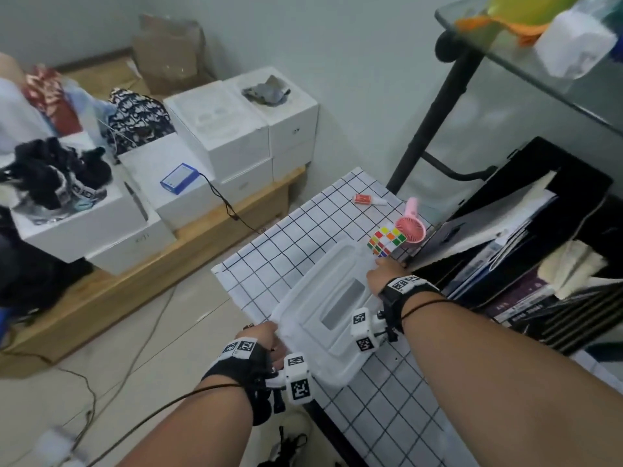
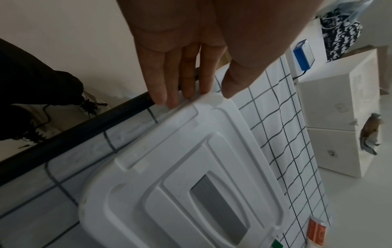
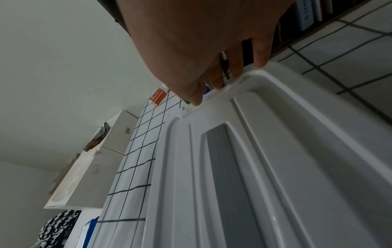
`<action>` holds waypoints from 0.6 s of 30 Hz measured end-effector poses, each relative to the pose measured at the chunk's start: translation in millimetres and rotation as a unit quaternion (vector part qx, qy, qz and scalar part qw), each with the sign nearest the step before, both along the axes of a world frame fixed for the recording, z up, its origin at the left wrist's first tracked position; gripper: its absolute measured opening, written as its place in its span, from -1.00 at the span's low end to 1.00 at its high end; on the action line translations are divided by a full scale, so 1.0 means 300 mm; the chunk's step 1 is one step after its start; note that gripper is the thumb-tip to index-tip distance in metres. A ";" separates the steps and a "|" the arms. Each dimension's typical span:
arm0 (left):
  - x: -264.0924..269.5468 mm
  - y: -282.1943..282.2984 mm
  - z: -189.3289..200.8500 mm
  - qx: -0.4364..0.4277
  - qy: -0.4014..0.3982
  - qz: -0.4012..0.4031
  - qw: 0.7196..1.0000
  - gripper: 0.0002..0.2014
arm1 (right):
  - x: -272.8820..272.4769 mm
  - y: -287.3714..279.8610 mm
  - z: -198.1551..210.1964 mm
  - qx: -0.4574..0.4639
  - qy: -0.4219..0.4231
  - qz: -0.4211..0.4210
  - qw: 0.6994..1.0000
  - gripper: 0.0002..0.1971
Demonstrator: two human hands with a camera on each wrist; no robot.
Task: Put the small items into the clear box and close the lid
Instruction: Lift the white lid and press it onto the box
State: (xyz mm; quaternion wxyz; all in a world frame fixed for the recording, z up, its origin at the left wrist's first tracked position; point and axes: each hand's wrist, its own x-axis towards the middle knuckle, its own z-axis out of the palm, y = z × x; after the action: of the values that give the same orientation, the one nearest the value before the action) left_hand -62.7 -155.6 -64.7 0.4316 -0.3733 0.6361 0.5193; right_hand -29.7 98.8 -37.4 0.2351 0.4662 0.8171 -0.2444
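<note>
The clear box carries a white lid (image 1: 323,298) (image 2: 191,167) (image 3: 275,151) and stands on a table with a checked cloth (image 1: 296,237). Its see-through wall (image 2: 95,146) shows under the lid. My left hand (image 1: 269,338) (image 2: 191,99) pinches the lid's near left corner, thumb on top and fingertips at the rim. My right hand (image 1: 381,267) (image 3: 222,87) grips the far right corner, fingers curled over the edge. Beyond the box lie a colour cube (image 1: 387,241), a pink hand fan (image 1: 410,225) and an orange-labelled tube (image 1: 364,199) (image 2: 316,233) (image 3: 157,96).
White cartons (image 1: 219,129) are stacked on a wooden platform to the left, one bearing a blue pack (image 1: 178,178) with a cable. A black shelf of books and papers (image 1: 522,264) stands against the table's right side. A glass-topped table's black leg (image 1: 431,112) rises behind.
</note>
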 end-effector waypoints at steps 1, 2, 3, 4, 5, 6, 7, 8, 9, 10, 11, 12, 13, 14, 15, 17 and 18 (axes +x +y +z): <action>-0.005 -0.004 -0.011 -0.007 -0.005 -0.005 1.000 -0.80 | -0.001 -0.002 -0.005 0.013 -0.005 0.007 1.000 -0.42; -0.010 -0.005 -0.017 -0.014 -0.013 -0.012 1.000 -0.76 | -0.002 -0.001 -0.010 0.025 -0.013 0.010 1.000 -0.42; -0.013 -0.007 -0.025 -0.017 -0.016 -0.017 1.000 -0.68 | -0.003 0.002 -0.015 0.031 -0.020 0.010 0.999 -0.43; -0.012 -0.005 -0.032 -0.016 -0.017 -0.023 0.999 -0.61 | -0.003 0.009 -0.023 0.033 -0.024 0.009 0.999 -0.44; -0.011 -0.002 -0.035 -0.017 -0.017 -0.030 0.999 -0.56 | -0.003 0.015 -0.032 0.031 -0.028 0.006 0.999 -0.44; -0.012 0.001 -0.036 -0.015 -0.018 -0.028 0.999 -0.54 | -0.002 0.020 -0.037 0.029 -0.026 0.004 0.999 -0.44; -0.010 0.001 -0.038 -0.013 -0.016 -0.029 0.999 -0.52 | -0.004 0.022 -0.040 0.031 -0.026 0.004 0.999 -0.44; -0.010 0.001 -0.041 -0.016 -0.011 -0.026 0.999 -0.51 | -0.005 0.026 -0.046 0.034 -0.025 0.004 0.999 -0.45; -0.010 -0.001 -0.045 -0.013 -0.004 -0.023 1.000 -0.49 | -0.008 0.027 -0.052 0.035 -0.027 0.003 0.999 -0.46; -0.012 -0.009 -0.052 -0.005 -0.002 -0.017 1.000 -0.49 | -0.011 0.027 -0.053 0.035 -0.026 0.002 0.999 -0.47; -0.014 -0.017 -0.055 0.001 0.000 -0.013 1.000 -0.51 | -0.012 0.026 -0.051 0.032 -0.024 -0.003 0.999 -0.48; -0.019 -0.024 -0.052 -0.002 0.004 -0.008 1.000 -0.57 | -0.014 0.025 -0.048 0.030 -0.019 -0.010 0.999 -0.48; -0.025 -0.034 -0.049 -0.009 0.003 -0.011 1.000 -0.64 | -0.016 0.022 -0.042 0.028 -0.017 -0.016 0.999 -0.47; -0.031 -0.041 -0.035 -0.013 0.000 -0.014 1.000 -0.74 | -0.015 0.023 -0.036 0.024 -0.016 -0.020 0.999 -0.45; -0.038 -0.042 -0.016 -0.018 -0.002 -0.023 1.000 -0.84 | -0.012 0.021 -0.027 0.021 -0.012 -0.023 0.999 -0.44; -0.056 -0.057 0.002 -0.034 -0.001 -0.044 0.998 -0.86 | -0.005 0.016 -0.009 0.012 0.003 -0.027 1.000 -0.43; -0.064 -0.063 0.021 -0.039 0.007 -0.062 0.997 -0.87 | 0.002 0.014 0.003 0.003 0.014 -0.029 0.999 -0.44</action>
State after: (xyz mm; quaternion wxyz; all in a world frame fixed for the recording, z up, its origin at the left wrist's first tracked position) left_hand -81.8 -174.6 -58.5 0.4430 -0.3464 0.6809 0.4691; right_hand -29.2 103.1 -36.6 0.2147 0.4868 0.8074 -0.2550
